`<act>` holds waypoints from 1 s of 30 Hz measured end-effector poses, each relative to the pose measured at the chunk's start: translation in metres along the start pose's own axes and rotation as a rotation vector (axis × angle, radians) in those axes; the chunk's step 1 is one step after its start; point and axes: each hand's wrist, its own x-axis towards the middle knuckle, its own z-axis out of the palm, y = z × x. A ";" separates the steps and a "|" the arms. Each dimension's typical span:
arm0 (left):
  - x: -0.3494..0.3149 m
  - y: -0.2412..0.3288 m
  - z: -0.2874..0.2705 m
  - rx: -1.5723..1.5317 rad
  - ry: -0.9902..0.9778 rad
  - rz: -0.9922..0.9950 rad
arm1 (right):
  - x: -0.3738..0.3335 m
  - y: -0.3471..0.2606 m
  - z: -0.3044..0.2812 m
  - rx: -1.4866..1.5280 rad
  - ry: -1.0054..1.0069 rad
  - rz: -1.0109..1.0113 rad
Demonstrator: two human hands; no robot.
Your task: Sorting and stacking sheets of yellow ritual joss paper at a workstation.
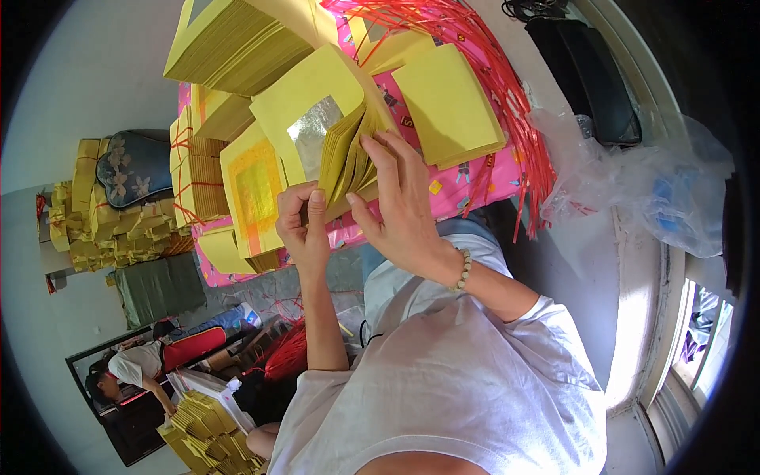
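Observation:
Both my hands are at a stack of yellow paper sheets (336,158) whose right edge is fanned apart. My left hand (302,229) pinches the near corner of the fanned sheets between thumb and curled fingers. My right hand (405,207), a beaded bracelet (462,269) at its wrist, rests its fingertips on the fanned edge, its thumb held apart. A silver foil square (315,127) lies on the top sheet. To the left, a yellow sheet with a gold foil square (257,194) tops another pile. A neat yellow stack (451,103) sits right of my hands.
The table has a pink patterned cover (503,170). Tall paper stacks (237,47) and red-tied bundles (198,170) stand behind and left. Red plastic strands (491,71) hang over the right edge, near clear plastic bags (625,178). Another person (138,366) bends over yellow bundles (207,423) at lower left.

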 end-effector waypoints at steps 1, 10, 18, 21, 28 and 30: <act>0.000 0.000 0.000 0.003 -0.001 0.008 | 0.000 0.000 0.000 -0.003 0.003 0.000; 0.001 0.002 0.001 -0.005 0.005 0.024 | 0.001 -0.001 0.000 0.004 -0.002 0.002; 0.001 0.004 0.002 -0.020 0.006 -0.001 | 0.001 0.000 0.000 -0.003 -0.001 0.001; 0.000 0.004 0.001 -0.015 0.011 0.009 | 0.001 0.000 0.000 0.003 -0.002 -0.003; 0.001 0.004 0.003 -0.015 0.013 0.004 | 0.001 0.001 0.001 0.002 0.004 -0.001; 0.000 0.001 0.002 0.014 0.008 0.027 | 0.002 0.000 0.001 0.003 0.001 -0.002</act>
